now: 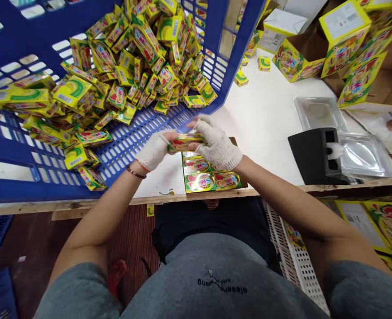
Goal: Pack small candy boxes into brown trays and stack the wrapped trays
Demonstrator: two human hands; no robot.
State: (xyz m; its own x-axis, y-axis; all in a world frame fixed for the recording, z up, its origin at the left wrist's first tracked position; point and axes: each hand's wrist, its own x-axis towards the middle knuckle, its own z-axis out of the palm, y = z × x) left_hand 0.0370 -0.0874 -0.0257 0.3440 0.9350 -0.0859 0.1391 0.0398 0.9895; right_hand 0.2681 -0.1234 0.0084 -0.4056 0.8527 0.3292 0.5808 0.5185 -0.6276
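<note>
- Holding a small box (184,142) in the air between left hand (154,150) and right hand (216,144), just above a brown open carton (244,179) at the counter's (265,128) near edge.
- Pinching by its left end in the left grip; closed around its right part in the right grip.
- Seems to be mid-handling, probably turning or lining up.
- From this pose, would call for light, even pressure on the thin card and a level hold.
- Lying flat in the carton: similar boxes (201,181), partly hidden under the right hand; cannot count.
- Left of the carton, heaped with more: blue basket (229,53), cut off at the frame's edge.
- Blurred at the held box: lettering, far fingertips; cannot tell whether single or stacked.
</note>
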